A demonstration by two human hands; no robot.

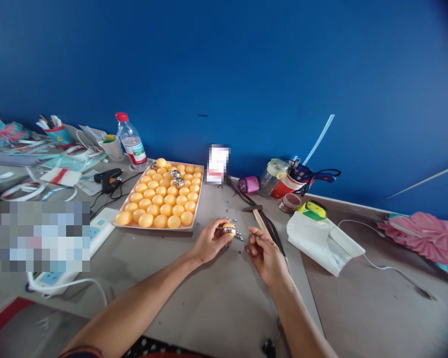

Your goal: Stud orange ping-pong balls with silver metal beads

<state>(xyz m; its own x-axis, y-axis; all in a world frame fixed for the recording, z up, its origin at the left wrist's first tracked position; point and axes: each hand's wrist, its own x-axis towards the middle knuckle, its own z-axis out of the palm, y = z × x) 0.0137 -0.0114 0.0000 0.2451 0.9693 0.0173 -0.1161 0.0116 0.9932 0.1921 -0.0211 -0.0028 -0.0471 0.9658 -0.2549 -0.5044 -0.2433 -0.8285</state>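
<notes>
Left fingers gripping orange ball with silver band; right fingers bunched, cannot tell if holding anything.

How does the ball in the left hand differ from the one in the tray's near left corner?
The held ball has a silvery band; the corner ball looks plain. The held ball is in the left hand; the corner ball sits in the tray. Both are orange.

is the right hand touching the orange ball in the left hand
Apart: the head view shows a gap between the right hand and the orange ball.
</notes>
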